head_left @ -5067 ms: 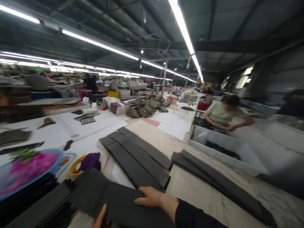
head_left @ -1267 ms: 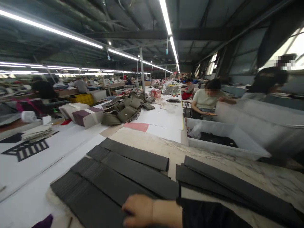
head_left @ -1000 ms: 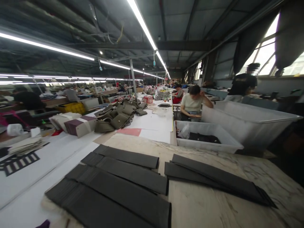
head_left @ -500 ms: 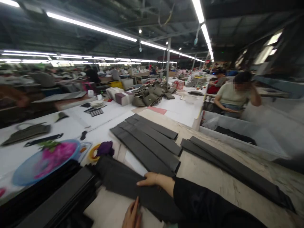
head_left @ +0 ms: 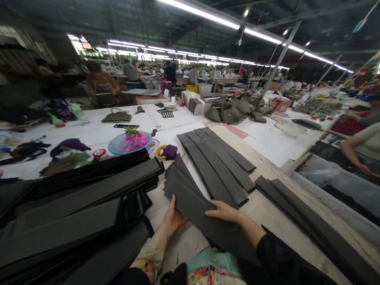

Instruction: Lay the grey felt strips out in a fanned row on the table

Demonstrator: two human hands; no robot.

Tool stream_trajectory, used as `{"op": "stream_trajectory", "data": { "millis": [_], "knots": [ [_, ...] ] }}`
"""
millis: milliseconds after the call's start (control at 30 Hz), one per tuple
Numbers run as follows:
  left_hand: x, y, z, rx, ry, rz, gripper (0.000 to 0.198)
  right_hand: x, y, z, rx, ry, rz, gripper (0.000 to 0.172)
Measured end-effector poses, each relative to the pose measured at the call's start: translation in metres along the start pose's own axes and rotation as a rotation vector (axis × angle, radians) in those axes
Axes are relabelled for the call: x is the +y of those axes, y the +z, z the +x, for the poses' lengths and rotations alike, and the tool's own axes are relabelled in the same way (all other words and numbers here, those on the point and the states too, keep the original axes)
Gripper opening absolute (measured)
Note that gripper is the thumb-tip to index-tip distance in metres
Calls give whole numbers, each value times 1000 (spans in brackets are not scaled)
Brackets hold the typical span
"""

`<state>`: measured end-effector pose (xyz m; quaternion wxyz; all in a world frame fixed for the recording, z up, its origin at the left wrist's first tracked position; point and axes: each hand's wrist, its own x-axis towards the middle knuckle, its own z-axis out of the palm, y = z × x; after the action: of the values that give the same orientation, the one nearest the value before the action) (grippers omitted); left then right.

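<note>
My left hand [head_left: 172, 218] grips the near left edge of a fanned bundle of long dark grey strips [head_left: 190, 198], thumb on top. My right hand [head_left: 222, 211] lies flat on top of the same bundle, fingers stretched out. Just beyond it, rows of overlapping grey strips [head_left: 218, 166] lie laid out on the worktable [head_left: 267, 206]. Another pair of long strips [head_left: 299, 221] lies to the right. A big heap of dark strips [head_left: 77, 206] fills the left foreground.
A blue bowl with pink material [head_left: 130, 141], a yellow tape roll [head_left: 162, 150] and a purple cloth [head_left: 170, 151] lie behind the heap. Olive bags [head_left: 234, 113] and boxes [head_left: 194, 103] stand farther back. A seated person [head_left: 360, 148] works at the right beside a grey bin [head_left: 335, 184].
The view has swung left and down, bringing the heap into sight. My left hand has closed on the bundle's edge and my right hand has shifted along its top.
</note>
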<state>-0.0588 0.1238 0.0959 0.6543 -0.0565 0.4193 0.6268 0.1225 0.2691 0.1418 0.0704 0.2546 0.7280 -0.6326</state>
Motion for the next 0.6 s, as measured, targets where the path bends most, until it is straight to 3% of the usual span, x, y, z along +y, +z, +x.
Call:
{"op": "stream_trajectory", "data": {
  "millis": [167, 233, 400, 533, 600],
  "knots": [
    [-2, 13, 6, -55, 33, -181, 61, -22, -2, -28, -169, -18, 116, 52],
    [-8, 16, 7, -20, 74, -204, 55, -21, -3, -31, -197, 21, 153, 55],
    [-9, 19, 8, 246, 276, -143, 44, 14, -6, -39, -213, 180, 244, 57],
    [-4, 19, 9, 292, 548, 4, 41, 42, -5, -49, -205, 273, 324, 59],
    [-3, 19, 10, 302, 565, 41, 43, 46, -3, -52, -166, 279, 282, 61]
  ]
}}
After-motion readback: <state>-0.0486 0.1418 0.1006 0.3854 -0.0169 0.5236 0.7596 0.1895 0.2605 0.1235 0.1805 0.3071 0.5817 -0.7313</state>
